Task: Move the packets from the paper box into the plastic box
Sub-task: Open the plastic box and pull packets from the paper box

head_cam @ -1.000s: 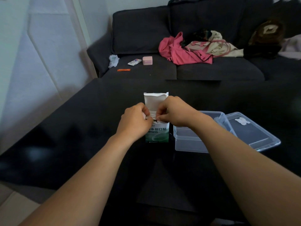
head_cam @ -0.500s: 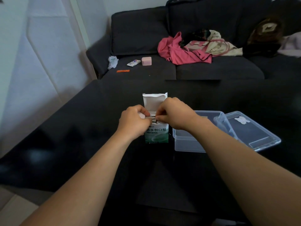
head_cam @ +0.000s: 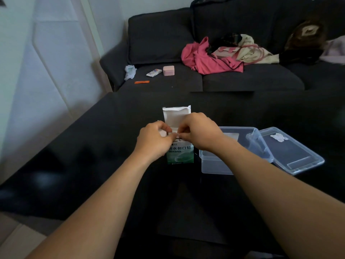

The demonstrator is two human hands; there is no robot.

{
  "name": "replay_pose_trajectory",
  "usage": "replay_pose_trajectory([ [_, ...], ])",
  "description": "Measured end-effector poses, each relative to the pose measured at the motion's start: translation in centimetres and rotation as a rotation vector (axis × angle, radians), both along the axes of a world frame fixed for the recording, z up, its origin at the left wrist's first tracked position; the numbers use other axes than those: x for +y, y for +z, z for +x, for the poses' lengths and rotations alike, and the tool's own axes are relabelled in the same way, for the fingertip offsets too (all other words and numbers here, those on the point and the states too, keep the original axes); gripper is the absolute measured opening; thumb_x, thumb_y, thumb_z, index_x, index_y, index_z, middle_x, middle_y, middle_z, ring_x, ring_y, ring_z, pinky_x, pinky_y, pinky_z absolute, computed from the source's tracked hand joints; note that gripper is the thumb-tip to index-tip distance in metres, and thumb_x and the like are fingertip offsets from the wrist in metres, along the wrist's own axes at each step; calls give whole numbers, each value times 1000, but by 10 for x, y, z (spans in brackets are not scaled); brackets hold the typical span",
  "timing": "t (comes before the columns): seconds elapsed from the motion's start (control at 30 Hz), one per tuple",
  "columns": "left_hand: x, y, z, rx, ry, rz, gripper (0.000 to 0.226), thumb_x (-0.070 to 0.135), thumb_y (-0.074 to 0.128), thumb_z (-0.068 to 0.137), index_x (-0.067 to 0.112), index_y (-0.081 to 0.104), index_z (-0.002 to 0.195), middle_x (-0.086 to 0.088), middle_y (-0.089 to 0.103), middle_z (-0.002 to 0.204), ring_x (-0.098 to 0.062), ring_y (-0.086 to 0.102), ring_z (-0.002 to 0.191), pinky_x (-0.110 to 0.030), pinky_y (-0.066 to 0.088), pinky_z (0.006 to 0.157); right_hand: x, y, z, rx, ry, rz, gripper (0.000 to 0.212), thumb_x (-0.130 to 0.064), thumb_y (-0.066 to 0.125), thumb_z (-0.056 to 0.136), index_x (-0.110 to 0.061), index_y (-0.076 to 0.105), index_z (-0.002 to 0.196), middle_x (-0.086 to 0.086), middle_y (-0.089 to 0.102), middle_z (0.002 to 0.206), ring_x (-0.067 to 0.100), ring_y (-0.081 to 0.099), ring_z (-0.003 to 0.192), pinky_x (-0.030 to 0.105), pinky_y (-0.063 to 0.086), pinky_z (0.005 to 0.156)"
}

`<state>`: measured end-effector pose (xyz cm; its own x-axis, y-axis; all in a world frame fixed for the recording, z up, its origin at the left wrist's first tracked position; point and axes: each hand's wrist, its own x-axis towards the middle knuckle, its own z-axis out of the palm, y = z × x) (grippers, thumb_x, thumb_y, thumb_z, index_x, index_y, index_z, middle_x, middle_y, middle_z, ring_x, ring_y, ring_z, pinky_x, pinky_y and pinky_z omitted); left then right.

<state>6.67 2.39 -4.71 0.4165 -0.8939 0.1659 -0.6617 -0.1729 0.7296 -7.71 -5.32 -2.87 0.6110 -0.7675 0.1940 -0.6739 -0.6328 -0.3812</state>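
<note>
Both hands meet at the mouth of the box (head_cam: 180, 154); the right hand (head_cam: 198, 130) has fingers curled, its tips pinching what looks like the top edge of the packets (head_cam: 176, 135) just inside the opening; the left hand (head_cam: 155, 140) is curled against the box's upper left side, seemingly bracing it, though what exactly it holds I cannot tell. To do this step well, I judge: steady the box with the left, pull straight up along its length with the right, so the packets slide out without snagging the flap (head_cam: 176, 116). The box stands upright on the table (head_cam: 93, 146), long axis vertical, flap raised at the far side, printed face toward the camera; the tub (head_cam: 214, 165) sits open just to its right, lid (head_cam: 291, 152) beside it.
</note>
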Motion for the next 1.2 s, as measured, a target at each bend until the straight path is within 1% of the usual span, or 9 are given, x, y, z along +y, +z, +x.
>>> replay_pose_trajectory([
  [0.1, 0, -2, 2, -53, -15, -19, 11, 37, 72, 86, 32, 65, 93, 1, 71, 105, -30, 70, 71, -43, 61, 68, -2, 6, -2, -68, -31, -32, 11, -31, 74, 89, -24, 78, 82, 1, 69, 88, 23, 66, 81, 42, 58, 72],
  [0.33, 0, -1, 3, -9, -47, -56, 13, 28, 71, 87, 33, 69, 98, 7, 70, 102, -25, 70, 83, -49, 61, 74, -6, 33, -10, -199, -28, -73, 9, -31, 74, 89, -24, 77, 84, -4, 71, 88, 16, 67, 82, 44, 60, 76],
  [0.47, 1, 1, 1, -90, -77, -94, 22, 31, 69, 93, 25, 72, 114, -3, 51, 108, -12, 52, 95, -15, 43, 78, -7, 39, -16, -260, -12, -33, 11, -31, 72, 91, -30, 71, 79, -6, 71, 82, 14, 68, 77, 43, 61, 75],
  [0.6, 3, 6, 5, -100, -73, -164, 26, 39, 67, 93, 23, 74, 113, 4, 36, 103, -23, 46, 106, -32, 45, 95, 0, 44, -22, -296, 19, -25, 10, -24, 68, 95, -24, 71, 85, -4, 72, 83, 12, 71, 76, 39, 62, 70],
  [0.77, 8, 19, -7, -152, -124, -372, 20, 35, 62, 98, 16, 69, 97, 4, 46, 116, -15, 40, 110, -13, 33, 89, 12, 63, -29, -409, 129, 141, 10, -15, 66, 96, -7, 71, 93, 4, 74, 84, 12, 75, 75, 27, 61, 54],
  [0.87, 10, 27, -17, 9, -208, -462, 19, 27, 56, 102, 10, 65, 98, 1, 65, 98, -12, 64, 88, -26, 51, 73, 15, 70, -35, -556, 173, 268, 11, -10, 67, 95, 0, 71, 98, 16, 75, 85, 19, 76, 76, 30, 62, 55],
  [0.97, 12, 30, -31, 174, -215, -459, 16, 19, 51, 105, 10, 60, 97, -1, 70, 84, -7, 67, 71, -26, 53, 60, 16, 72, -49, -667, 188, 431, 14, -3, 66, 94, -1, 69, 107, 24, 74, 88, 27, 75, 76, 27, 62, 54],
  [1.13, 10, 37, -50, 689, -191, -274, 19, 21, 44, 109, 16, 62, 111, -25, 69, 101, -19, 70, 63, -26, 55, 44, 2, 79, -79, -790, 172, 553, 14, -2, 65, 92, -8, 71, 104, 11, 75, 80, 21, 75, 77, 25, 62, 57],
  [1.2, 11, 38, -57, 789, -224, -133, 24, 25, 41, 110, 15, 63, 115, -19, 69, 89, -13, 64, 56, -23, 51, 40, -1, 83, -83, -753, 215, 549, 13, -3, 65, 92, -8, 71, 103, 8, 74, 80, 19, 75, 77, 26, 63, 59],
])
